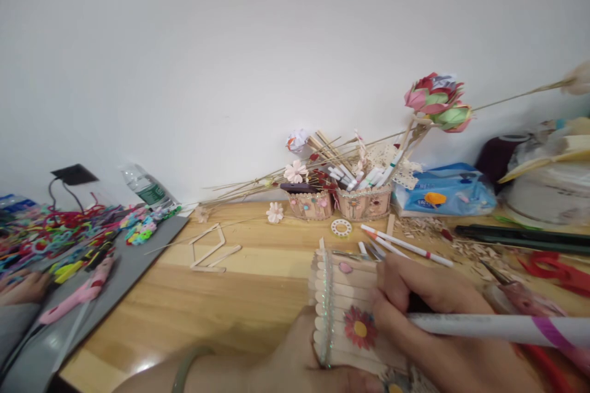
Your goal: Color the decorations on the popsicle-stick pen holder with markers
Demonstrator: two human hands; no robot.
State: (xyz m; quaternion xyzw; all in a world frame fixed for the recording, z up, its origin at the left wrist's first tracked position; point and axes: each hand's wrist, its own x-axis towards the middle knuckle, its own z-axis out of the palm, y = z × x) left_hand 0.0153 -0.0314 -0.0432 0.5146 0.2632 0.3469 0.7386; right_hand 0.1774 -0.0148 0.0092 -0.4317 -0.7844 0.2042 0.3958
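My left hand (292,353) grips a box made of wooden craft sticks (357,291) from below and the left, its thumb along the lower edge. Glittery trim runs down the box's left side, and a red flower with a yellow centre (361,326) decorates its face. Closed around a white marker with a purple band (488,328), my right hand (428,288) rests against the right part of the box. The marker's tip is hidden behind my fingers. A second flower decoration and some lace show at the bottom edge.
Two decorated stick containers (364,201) holding pens and flowers stand by the wall. Loose markers (408,245), a tape roll (341,228), wood shavings and a blue wipes pack (445,190) lie around. At left, another person's hand (23,287) is beside colourful craft pieces and a pink glue gun (83,295).
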